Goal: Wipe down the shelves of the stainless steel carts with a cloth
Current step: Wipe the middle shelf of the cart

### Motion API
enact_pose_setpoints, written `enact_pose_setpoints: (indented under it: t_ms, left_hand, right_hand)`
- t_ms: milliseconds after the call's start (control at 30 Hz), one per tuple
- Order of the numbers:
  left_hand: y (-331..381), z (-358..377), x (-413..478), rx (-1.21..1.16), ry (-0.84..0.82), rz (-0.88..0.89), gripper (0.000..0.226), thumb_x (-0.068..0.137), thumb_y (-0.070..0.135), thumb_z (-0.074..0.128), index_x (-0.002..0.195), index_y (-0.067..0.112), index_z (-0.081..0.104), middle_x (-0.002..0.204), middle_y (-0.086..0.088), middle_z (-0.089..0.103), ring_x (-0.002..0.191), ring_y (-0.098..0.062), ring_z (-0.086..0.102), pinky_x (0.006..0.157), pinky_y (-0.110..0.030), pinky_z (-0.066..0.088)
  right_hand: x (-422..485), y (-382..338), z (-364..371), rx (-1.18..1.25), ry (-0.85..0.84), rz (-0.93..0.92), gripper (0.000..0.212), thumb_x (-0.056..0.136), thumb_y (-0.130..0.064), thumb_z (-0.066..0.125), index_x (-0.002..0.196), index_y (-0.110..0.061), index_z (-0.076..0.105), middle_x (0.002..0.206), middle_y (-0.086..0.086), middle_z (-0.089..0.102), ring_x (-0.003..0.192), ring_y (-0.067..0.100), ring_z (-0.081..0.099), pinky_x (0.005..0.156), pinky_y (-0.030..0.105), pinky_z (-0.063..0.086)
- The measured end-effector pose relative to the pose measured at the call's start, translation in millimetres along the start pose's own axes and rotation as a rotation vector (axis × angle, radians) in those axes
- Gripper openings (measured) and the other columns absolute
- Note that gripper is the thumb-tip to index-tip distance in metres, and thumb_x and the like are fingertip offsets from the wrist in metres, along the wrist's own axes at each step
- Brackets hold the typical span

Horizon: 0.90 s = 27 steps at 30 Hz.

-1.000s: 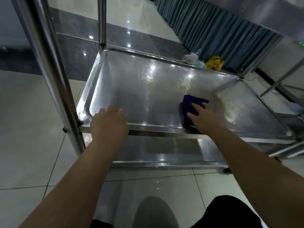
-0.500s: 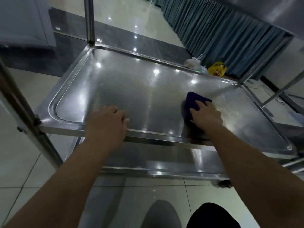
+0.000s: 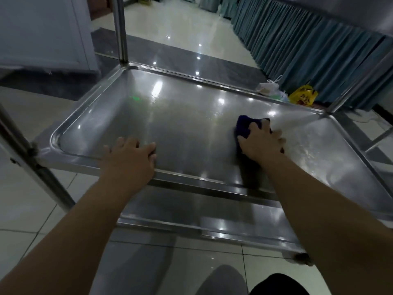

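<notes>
Cloth (image 3: pixel 244 127), dark blue and bunched into a wad, lying on the middle shelf (image 3: pixel 170 128) of the stainless steel cart, right of centre and partway back from the front rim. Sitting directly under the right hand (image 3: pixel 262 143), with fingers bending down over it and pinning it to the metal. Showing only at its far and left edges.

Lying well apart from the left hand (image 3: pixel 129 158). Holding nothing there: palm resting on the front rim, fingers reaching flat onto the shelf surface, seemingly bracing the cart against the push of the wiping.

Likely handling as soft, light and limp, apt to fold over or creep out from under a loose palm. Probably gliding easily on the slick steel, more so across the wet-looking, streaky patch (image 3: pixel 308 145) just right of the wiping hand. Best taking hold from above, across the middle of the wad, fingers spread and bearing down rather than pinching a corner.

Judging by that patch, working through the right end of this shelf, with the lower shelf (image 3: pixel 202 211) waiting underneath.
</notes>
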<state>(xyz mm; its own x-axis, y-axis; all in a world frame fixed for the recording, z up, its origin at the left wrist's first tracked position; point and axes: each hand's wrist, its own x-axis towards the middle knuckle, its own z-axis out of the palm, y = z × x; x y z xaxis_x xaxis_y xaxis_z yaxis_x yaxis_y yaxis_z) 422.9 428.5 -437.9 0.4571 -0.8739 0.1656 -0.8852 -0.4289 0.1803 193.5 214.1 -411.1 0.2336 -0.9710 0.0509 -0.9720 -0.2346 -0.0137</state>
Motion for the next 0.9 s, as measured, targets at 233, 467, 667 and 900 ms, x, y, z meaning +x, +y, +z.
enact_pose_setpoints:
  t_ms: [233, 467, 667, 900]
  left_hand:
    - [12.9, -3.6, 4.4, -0.022, -0.06, -0.092, 0.033, 0.091, 0.038, 0.045, 0.118, 0.026, 0.059, 0.111, -0.014, 0.053, 0.108, -0.036, 0.049, 0.093, -0.051, 0.043]
    - [44.8, -3.8, -1.7, 0.046, -0.031, -0.035, 0.032, 0.089, 0.035, 0.046, 0.112, 0.02, 0.062, 0.118, -0.013, 0.055, 0.112, -0.035, 0.047, 0.095, -0.049, 0.04]
    - [117.9, 1.8, -4.3, -0.236, -0.089, 0.217, 0.034, 0.094, 0.034, 0.044, 0.116, 0.013, 0.059, 0.126, -0.007, 0.052, 0.113, -0.029, 0.049, 0.095, -0.044, 0.043]
    - [134.9, 17.1, -9.3, -0.139, -0.052, 0.245, 0.035, 0.093, 0.038, 0.046, 0.115, 0.016, 0.063, 0.125, -0.002, 0.057, 0.111, -0.023, 0.053, 0.09, -0.037, 0.04]
  right_hand:
    - [-41.9, 6.5, 7.7, 0.149, 0.004, -0.717, 0.042, 0.081, -0.058, 0.05, 0.112, -0.03, 0.047, 0.138, -0.003, 0.032, 0.109, 0.031, 0.045, 0.087, 0.038, 0.038]
    - [9.0, 93.4, 1.3, 0.167, -0.043, 0.138, 0.059, 0.089, -0.046, 0.048, 0.141, -0.027, 0.027, 0.147, 0.01, 0.016, 0.119, 0.048, 0.038, 0.101, 0.052, 0.035]
    - [-40.2, 55.7, 16.8, 0.108, -0.009, -0.536, 0.059, 0.089, -0.058, 0.038, 0.143, -0.042, 0.023, 0.148, -0.007, 0.013, 0.128, 0.028, 0.035, 0.103, 0.04, 0.032]
    - [14.7, 146.9, -3.1, 0.032, -0.07, 0.06, 0.048, 0.092, -0.043, 0.048, 0.139, -0.036, 0.039, 0.15, 0.006, 0.024, 0.133, 0.04, 0.025, 0.103, 0.054, 0.033]
